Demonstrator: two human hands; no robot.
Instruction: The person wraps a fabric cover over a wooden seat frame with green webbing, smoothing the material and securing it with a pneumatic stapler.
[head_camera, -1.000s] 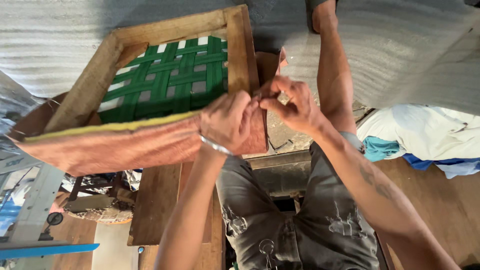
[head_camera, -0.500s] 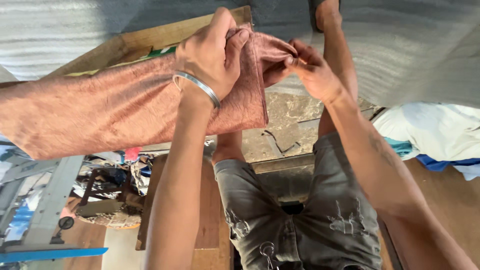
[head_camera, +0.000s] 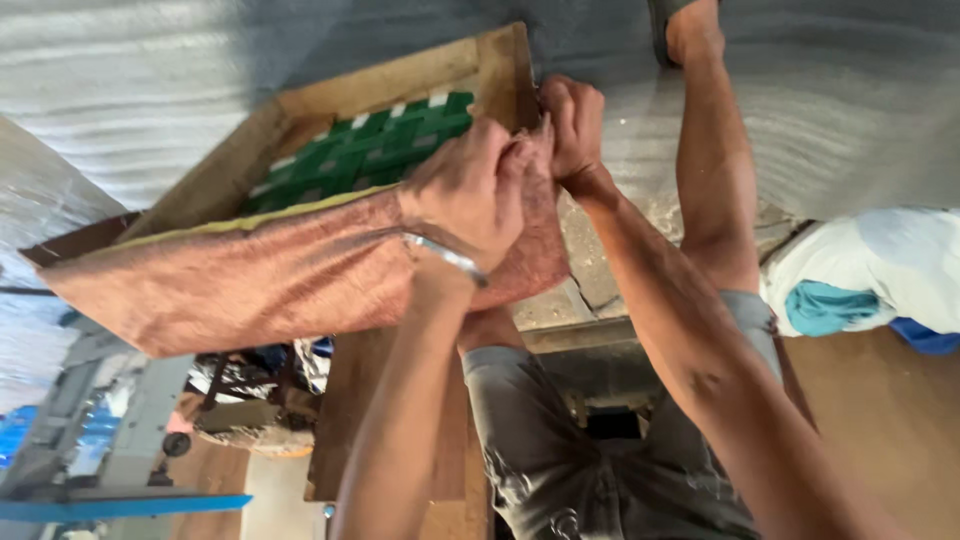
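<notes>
Fabric (head_camera: 250, 275), a rust-pink upholstery cloth with a yellowish edge, is drawn over the near rail of a wooden seat frame (head_camera: 240, 150) whose opening is woven with green and white webbing (head_camera: 370, 150); both hands meet at the frame's right-hand corner, high in the view; the left hand (head_camera: 470, 190), a metal bangle (head_camera: 445, 255) on its wrist, has its grip closed on the cloth where it wraps the corner, knuckles up and fingers curled into the bunched material; the right hand (head_camera: 573, 125) sits just beside it, touching it, its grip narrow and pinching what looks like the same fold of cloth against the end of the rail, though exactly what lies between its fingertips is hidden by the left hand.

To work a corner like this well, I would judge that the cloth wants an even pull along the rail as well as over it, so no slack gathers between the hands and the far left end; the fold should be kept flat and tight to the wood, with one hand pinning while the other tucks; letting go with both at once would likely lose the tension.

Below the frame lie the person's grey patterned shorts (head_camera: 560, 460), a wooden plank (head_camera: 345, 420) and the floor; a white and blue bundle of cloth (head_camera: 870, 270) rests well apart to the right.
</notes>
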